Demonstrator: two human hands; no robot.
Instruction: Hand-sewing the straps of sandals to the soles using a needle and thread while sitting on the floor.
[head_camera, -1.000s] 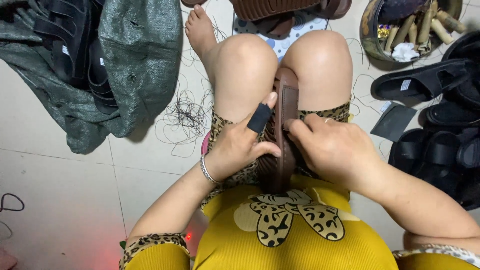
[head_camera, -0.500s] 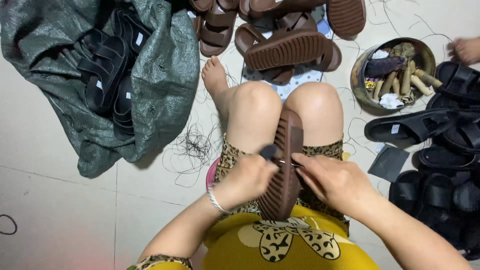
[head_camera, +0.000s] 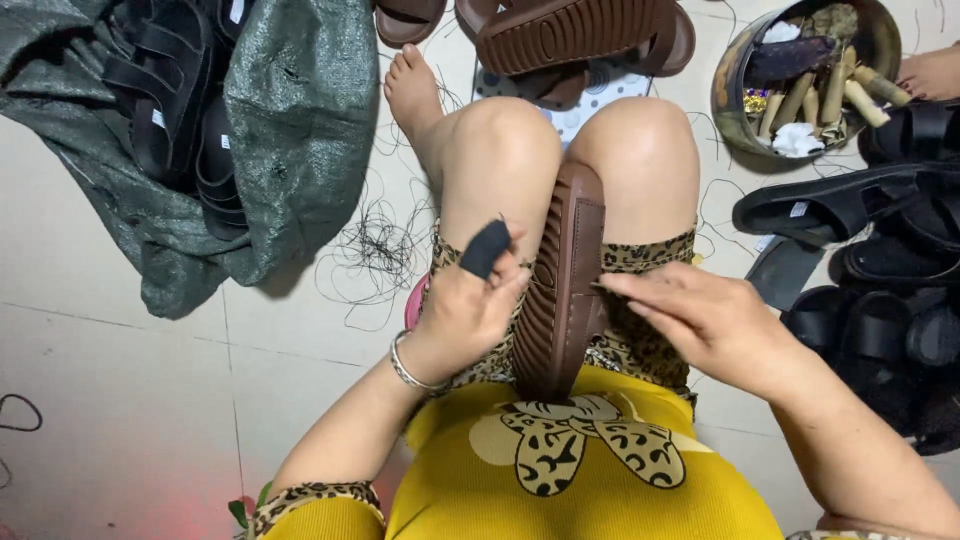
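A brown sandal (head_camera: 566, 282) stands on edge between my knees, ribbed sole facing left, heel against my yellow shirt. My left hand (head_camera: 468, 308) presses against the sole's left side, its thumb wrapped in a black cover (head_camera: 486, 248). From the right, my right hand (head_camera: 702, 322) reaches in with its fingertips pinched at the sandal's right edge. Whether the fingers hold a needle or thread cannot be told.
A green woven sack (head_camera: 270, 130) with black sandals (head_camera: 165, 100) lies at the left. Loose black thread (head_camera: 375, 250) is scattered on the tiled floor. Brown sandals (head_camera: 580, 35) lie ahead, a round bowl (head_camera: 735, 100) of tools at upper right, and black sandals (head_camera: 880, 260) at the right.
My left hand has slid off the sole's top and opened slightly, thumb lifted. My right hand has drawn back to the sandal's right edge. The view has shifted downward.
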